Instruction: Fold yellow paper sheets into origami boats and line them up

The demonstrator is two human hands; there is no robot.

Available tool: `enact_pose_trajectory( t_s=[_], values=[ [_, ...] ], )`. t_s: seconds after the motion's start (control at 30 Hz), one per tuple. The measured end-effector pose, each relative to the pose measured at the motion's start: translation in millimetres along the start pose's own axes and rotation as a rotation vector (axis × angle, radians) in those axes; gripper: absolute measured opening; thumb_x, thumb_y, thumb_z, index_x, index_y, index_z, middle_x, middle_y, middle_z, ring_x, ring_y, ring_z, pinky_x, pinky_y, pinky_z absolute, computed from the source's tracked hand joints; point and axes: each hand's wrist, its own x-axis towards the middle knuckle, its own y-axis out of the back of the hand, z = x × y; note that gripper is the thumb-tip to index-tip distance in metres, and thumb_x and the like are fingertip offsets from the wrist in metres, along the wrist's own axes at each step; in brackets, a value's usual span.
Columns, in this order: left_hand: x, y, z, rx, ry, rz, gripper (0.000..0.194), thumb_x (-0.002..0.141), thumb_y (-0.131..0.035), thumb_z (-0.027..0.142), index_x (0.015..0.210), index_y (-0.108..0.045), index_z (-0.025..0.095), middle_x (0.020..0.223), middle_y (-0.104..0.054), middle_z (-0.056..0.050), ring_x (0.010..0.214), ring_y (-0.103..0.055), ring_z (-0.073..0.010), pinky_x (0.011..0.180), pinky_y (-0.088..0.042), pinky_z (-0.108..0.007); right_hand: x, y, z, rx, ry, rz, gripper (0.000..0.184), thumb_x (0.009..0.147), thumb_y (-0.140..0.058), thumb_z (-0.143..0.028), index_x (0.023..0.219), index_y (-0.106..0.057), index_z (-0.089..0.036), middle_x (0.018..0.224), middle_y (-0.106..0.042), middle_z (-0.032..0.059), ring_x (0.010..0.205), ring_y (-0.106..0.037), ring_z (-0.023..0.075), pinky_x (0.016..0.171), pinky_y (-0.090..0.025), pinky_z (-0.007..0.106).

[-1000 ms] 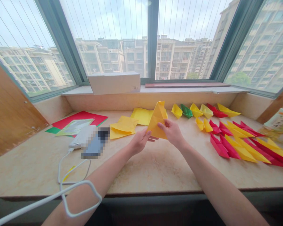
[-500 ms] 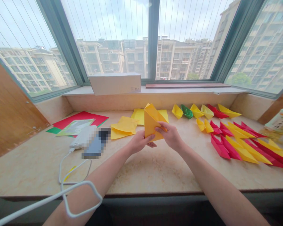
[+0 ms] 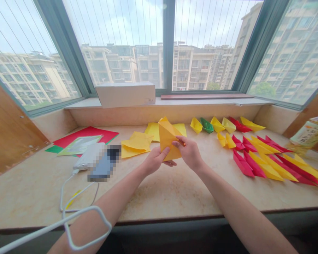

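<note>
A folded sheet of orange-yellow paper (image 3: 167,135) is held up above the counter between both hands. My left hand (image 3: 156,159) grips its lower left edge, thumb in front and the other fingers behind. On the right side, my right hand (image 3: 188,150) pinches the paper between thumb and fingers. The top of the folded paper comes to a point and its layers stand slightly apart. Behind it lie yellow sheets (image 3: 151,131), partly hidden by the held piece. Just left of my left hand rests another folded orange-yellow paper (image 3: 136,144).
Folded paper boats (image 3: 271,167) in yellow, red and green stand in rows at the right, near a bottle (image 3: 311,132). At left lie red sheets (image 3: 88,133), a white power bank (image 3: 88,157), a phone (image 3: 103,169) and a white cable (image 3: 88,210). A white box (image 3: 125,95) sits on the sill.
The whole view has shifted slightly, bringing more of the bottle into sight. Both hands keep hold of the folded paper, with the right fingers slightly shifted on it.
</note>
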Motion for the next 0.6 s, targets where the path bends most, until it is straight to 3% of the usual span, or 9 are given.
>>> enact_pose_trajectory(
  t_s=[0.23, 0.5, 0.6],
  values=[
    [-1.4, -3.6, 4.5, -0.104, 0.012, -0.031, 0.049, 0.089, -0.056, 0.054, 0.115, -0.062, 0.013, 0.098, -0.072, -0.014, 0.076, -0.074, -0.0259, 0.065, -0.059, -0.032, 0.0, 3.3, -6.8, -0.278, 0.215, 0.056, 0.029, 0.093, -0.054, -0.033, 0.115, -0.070, -0.024, 0.095, -0.074, 0.0075, 0.089, -0.062, 0.0251, 0.087, -0.043, 0.041],
    [-1.4, -9.7, -1.9, -0.025, -0.022, -0.126, 0.047, 0.085, -0.064, 0.050, 0.115, -0.061, 0.013, 0.109, -0.070, -0.016, 0.082, -0.074, -0.0279, 0.065, -0.059, -0.032, 0.6, 6.6, -5.2, -0.254, 0.153, 0.022, 0.041, 0.091, -0.056, -0.029, 0.132, -0.056, -0.028, 0.082, -0.068, 0.0014, 0.083, -0.060, 0.0215, 0.089, -0.041, 0.039],
    [-0.5, -10.6, -3.3, -0.037, -0.008, -0.110, 0.048, 0.084, -0.066, 0.047, 0.118, -0.060, 0.014, 0.113, -0.069, -0.016, 0.082, -0.074, -0.0275, 0.065, -0.059, -0.032, 0.4, 6.3, -2.2, -0.278, 0.169, 0.049, 0.043, 0.091, -0.056, -0.034, 0.134, -0.052, -0.026, 0.089, -0.069, 0.0032, 0.089, -0.061, 0.0228, 0.091, -0.041, 0.040]
  ],
)
